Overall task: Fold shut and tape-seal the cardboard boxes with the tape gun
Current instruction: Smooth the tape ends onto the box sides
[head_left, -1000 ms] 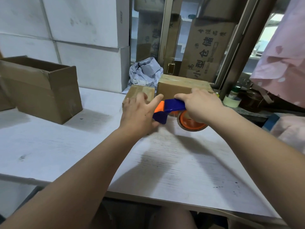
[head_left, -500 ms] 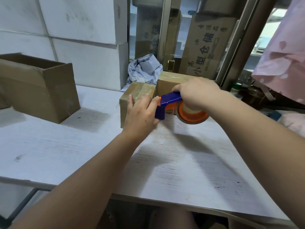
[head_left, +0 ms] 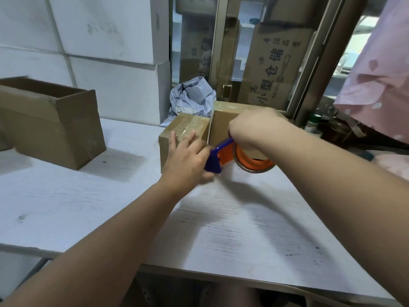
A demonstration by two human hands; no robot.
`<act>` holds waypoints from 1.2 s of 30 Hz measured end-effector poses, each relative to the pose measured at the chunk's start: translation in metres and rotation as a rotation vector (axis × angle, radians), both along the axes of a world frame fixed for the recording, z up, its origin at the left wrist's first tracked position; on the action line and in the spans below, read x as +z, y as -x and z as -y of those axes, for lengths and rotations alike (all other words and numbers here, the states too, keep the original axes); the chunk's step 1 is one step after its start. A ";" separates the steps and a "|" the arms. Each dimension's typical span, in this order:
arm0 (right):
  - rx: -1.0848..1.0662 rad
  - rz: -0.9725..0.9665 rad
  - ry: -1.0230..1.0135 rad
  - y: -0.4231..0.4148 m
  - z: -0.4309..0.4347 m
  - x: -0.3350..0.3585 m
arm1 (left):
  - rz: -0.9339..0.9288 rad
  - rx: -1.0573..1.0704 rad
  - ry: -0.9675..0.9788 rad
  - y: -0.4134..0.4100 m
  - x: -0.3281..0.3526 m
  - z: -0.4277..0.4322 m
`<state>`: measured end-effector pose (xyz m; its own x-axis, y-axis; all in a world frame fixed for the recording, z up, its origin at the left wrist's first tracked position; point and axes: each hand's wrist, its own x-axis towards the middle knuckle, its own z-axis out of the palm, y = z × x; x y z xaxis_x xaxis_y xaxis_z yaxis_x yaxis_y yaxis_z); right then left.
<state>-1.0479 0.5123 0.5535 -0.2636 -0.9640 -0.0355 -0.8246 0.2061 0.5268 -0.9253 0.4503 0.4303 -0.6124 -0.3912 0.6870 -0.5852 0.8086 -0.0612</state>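
A small closed cardboard box (head_left: 187, 127) with tape across its top sits mid-table. My left hand (head_left: 188, 158) rests on its near side, fingers fairly straight. My right hand (head_left: 254, 129) grips the blue handle of the tape gun (head_left: 223, 156), whose orange roll (head_left: 254, 161) hangs just right of the small box. The gun's blue front end sits against my left hand's thumb side. A larger taped box (head_left: 223, 120) stands directly behind the gun, touching the small one.
An open empty cardboard box (head_left: 48, 120) lies at the table's left. A grey mailer bag (head_left: 192, 98) leans at the back. White cartons are stacked behind left; printed cartons and a metal frame stand behind right. Pink cloth (head_left: 376, 85) hangs at right. The white table (head_left: 243, 229) spreads toward me.
My right hand has tilted the tape gun so its front end dips lower against the small box's near side. My left hand has slid a little up on the box.
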 end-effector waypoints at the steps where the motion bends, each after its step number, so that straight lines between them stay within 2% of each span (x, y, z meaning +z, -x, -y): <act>1: -0.002 0.004 -0.027 0.002 0.002 -0.007 | 0.070 0.025 0.025 0.000 -0.003 0.000; 5: -0.016 0.101 -0.046 0.019 0.009 -0.023 | 0.230 0.072 0.009 -0.004 0.004 -0.004; 10: 0.021 0.202 -0.156 0.036 0.011 -0.026 | 0.461 0.093 -0.197 -0.003 0.025 -0.008; 15: 0.014 0.379 -0.303 0.043 0.003 -0.029 | 0.547 0.042 -0.260 -0.012 0.035 -0.004; 20: 0.021 0.508 -0.197 0.050 -0.003 -0.041 | 0.592 -0.007 -0.338 -0.011 0.043 -0.006; 25: -0.087 0.768 -0.113 0.071 -0.010 -0.052 | 0.510 -0.077 -0.429 -0.010 0.052 -0.010; 31: -0.215 0.848 -0.133 0.091 -0.025 -0.063 | 0.408 -0.097 -0.394 -0.013 0.051 -0.005; 36: -0.320 0.925 -0.058 0.101 -0.030 -0.067 | 0.331 -0.053 -0.379 -0.011 0.050 -0.008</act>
<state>-1.1491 0.5426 0.4870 -0.3566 -0.8420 -0.4049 -0.8268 0.4862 -0.2829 -0.9138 0.4581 0.4802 -0.7992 -0.5380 0.2681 -0.5417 0.8379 0.0668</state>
